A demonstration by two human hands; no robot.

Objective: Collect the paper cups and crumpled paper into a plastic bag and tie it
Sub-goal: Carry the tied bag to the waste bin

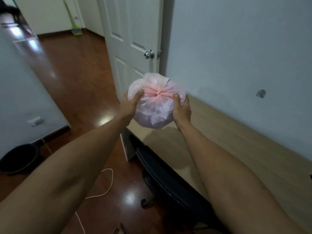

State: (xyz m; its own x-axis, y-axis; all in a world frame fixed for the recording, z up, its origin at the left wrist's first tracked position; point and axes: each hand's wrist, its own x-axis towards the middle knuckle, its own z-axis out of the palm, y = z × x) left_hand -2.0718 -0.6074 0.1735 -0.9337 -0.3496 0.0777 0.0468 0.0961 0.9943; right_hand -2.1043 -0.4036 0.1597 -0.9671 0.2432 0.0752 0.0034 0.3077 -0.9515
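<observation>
Now both arms reach forward, and the pink bag (156,105) sits cupped between the two hands above the far left end of the wooden table (236,141). Its neck is gathered and knotted at the top, facing the camera, with pale crumpled shapes showing dimly through the plastic. The left hand (130,104) presses the bag's left side, thumb on top near the knot; the right hand (181,109) presses the right side the same way, fingers wrapped behind. Whether the bag touches the table cannot be told. Beyond it stands a white door (133,39) with a metal knob (149,54). A dark chair (168,183) is tucked under the table's near edge, and a white cord (104,188) lies on the reddish floor (70,73).
</observation>
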